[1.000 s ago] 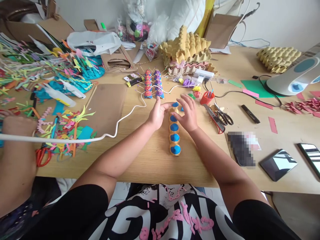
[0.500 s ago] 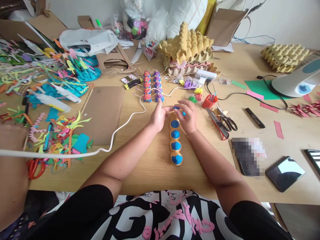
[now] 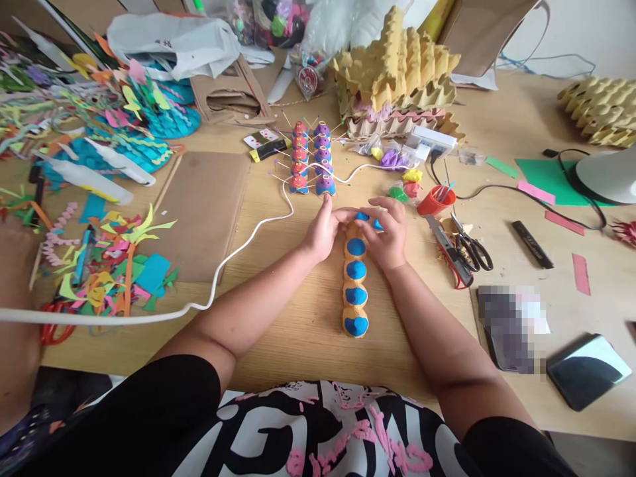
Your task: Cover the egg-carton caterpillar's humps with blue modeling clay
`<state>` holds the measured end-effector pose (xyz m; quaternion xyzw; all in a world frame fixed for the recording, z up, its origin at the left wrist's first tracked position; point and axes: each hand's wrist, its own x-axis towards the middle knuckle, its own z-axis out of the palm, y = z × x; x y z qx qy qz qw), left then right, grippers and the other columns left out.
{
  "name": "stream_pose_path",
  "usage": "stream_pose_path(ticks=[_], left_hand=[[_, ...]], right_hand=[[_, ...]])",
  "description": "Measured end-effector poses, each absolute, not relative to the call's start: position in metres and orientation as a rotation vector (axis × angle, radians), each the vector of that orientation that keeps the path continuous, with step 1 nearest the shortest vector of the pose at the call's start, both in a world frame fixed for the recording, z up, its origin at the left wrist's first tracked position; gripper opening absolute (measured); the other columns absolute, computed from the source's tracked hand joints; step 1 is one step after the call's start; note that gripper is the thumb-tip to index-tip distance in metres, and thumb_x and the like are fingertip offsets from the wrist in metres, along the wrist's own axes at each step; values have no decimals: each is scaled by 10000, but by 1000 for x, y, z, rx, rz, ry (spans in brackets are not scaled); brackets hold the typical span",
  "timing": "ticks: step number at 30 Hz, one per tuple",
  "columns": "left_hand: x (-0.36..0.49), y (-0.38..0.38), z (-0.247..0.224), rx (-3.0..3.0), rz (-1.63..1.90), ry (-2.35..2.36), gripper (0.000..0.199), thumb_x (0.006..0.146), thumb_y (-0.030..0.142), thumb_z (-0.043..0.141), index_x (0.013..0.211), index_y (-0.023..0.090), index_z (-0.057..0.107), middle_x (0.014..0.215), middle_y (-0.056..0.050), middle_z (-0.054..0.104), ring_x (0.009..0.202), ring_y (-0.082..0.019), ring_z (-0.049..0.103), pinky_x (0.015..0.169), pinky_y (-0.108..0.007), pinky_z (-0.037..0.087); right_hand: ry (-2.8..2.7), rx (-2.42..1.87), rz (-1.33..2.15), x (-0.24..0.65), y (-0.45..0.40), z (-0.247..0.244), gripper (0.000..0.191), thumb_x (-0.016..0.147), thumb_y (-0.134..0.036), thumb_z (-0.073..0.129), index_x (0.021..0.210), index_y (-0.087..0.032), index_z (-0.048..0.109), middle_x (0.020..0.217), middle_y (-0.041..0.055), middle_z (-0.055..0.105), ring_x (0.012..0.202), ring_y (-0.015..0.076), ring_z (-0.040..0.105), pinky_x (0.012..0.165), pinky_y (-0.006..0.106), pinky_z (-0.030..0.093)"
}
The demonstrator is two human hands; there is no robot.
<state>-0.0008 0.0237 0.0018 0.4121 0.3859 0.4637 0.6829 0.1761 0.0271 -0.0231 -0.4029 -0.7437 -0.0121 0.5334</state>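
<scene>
An orange egg-carton strip [image 3: 354,283] with blue clay on its bumps lies lengthwise on the table in front of me. My left hand [image 3: 322,232] is closed on the strip's far end, thumb raised. At the same end my right hand [image 3: 386,232] has its fingers bent against a piece of blue clay [image 3: 362,216]; more blue shows under its fingers. Beyond my hands stand a red strip figure [image 3: 299,159] and a purple strip figure [image 3: 323,159], both with pins sticking out.
Egg trays [image 3: 392,73] are stacked at the back. Scissors [image 3: 472,245], a cutter [image 3: 450,252] and a red cup [image 3: 437,199] are on the right. A white cable [image 3: 256,235] crosses the left side, near brown cardboard [image 3: 203,205] and paper scraps. Another person's arm [image 3: 17,318] is far left.
The camera view has shifted, so the table's objects appear moved. Both hands remain at the strip's far end, with the fingers of my right hand slightly shifted over the blue clay.
</scene>
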Motion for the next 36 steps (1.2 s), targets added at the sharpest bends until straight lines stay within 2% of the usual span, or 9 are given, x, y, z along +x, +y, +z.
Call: stream_pose_path(ticks=[6, 11, 16, 21, 24, 27, 32, 36], left_hand=[[-2, 22, 3, 930, 1054, 895, 965, 1060, 849, 176, 925, 218, 894, 1306, -92, 852, 1413, -306, 662, 966, -366, 574], [-2, 20, 8, 909, 1090, 914, 945, 1063, 847, 176, 999, 236, 895, 1334, -70, 847, 1538, -321, 597, 1067, -377, 565], [-2, 17, 12, 914, 1121, 885, 888, 1052, 864, 240, 1059, 254, 885, 1435, -43, 804, 1616, -311, 526, 1199, -394, 516], [0, 12, 11, 927, 1129, 823, 823, 1062, 836, 287, 1102, 265, 879, 1474, -36, 781, 1646, -307, 491, 1307, -435, 445], [1, 10, 9, 931, 1138, 793, 818, 1072, 816, 278, 1121, 263, 879, 1473, -40, 784, 1643, -301, 496, 1356, -449, 399], [1, 9, 6, 981, 1162, 764, 827, 1084, 800, 251, 1131, 268, 882, 1473, -30, 786, 1648, -293, 493, 1375, -447, 377], [1, 9, 8, 995, 1170, 800, 861, 1096, 791, 204, 1143, 275, 892, 1485, -21, 777, 1652, -283, 493, 1401, -421, 346], [1, 7, 12, 993, 1150, 794, 884, 1084, 819, 196, 1169, 282, 893, 1456, -27, 787, 1643, -289, 500, 1399, -424, 360]], right_hand=[[-1560, -1047, 215, 175, 27, -22, 443, 1125, -584, 568, 1000, -240, 818, 1107, 105, 798, 1108, 275, 756, 1029, 496, 607], [-1511, -1107, 195, 174, 22, -16, 522, 1126, -654, 499, 928, -239, 746, 972, 94, 727, 981, 281, 703, 958, 498, 588], [-1729, -1105, 80, 168, 15, -14, 502, 1110, -680, 492, 951, -260, 716, 956, 92, 679, 959, 302, 657, 962, 533, 557], [-1666, -1157, 29, 166, 20, -22, 438, 1096, -681, 521, 1009, -264, 620, 978, 85, 636, 962, 302, 622, 972, 557, 569], [-1617, -1156, -4, 168, 25, -27, 427, 1081, -688, 548, 1071, -263, 581, 1036, 96, 608, 1022, 312, 617, 1019, 587, 571], [-1594, -1180, -43, 171, 29, -32, 510, 1042, -756, 570, 1163, -261, 583, 1134, 121, 598, 1146, 340, 625, 1099, 631, 556], [-1623, -1109, 70, 171, 29, -32, 616, 1041, -731, 583, 1429, -254, 558, 1420, 187, 564, 1451, 405, 540, 1307, 716, 396], [-1688, -1099, 121, 170, 27, -31, 683, 1042, -738, 578, 1539, -277, 499, 1598, 198, 496, 1584, 416, 465, 1354, 734, 338]])
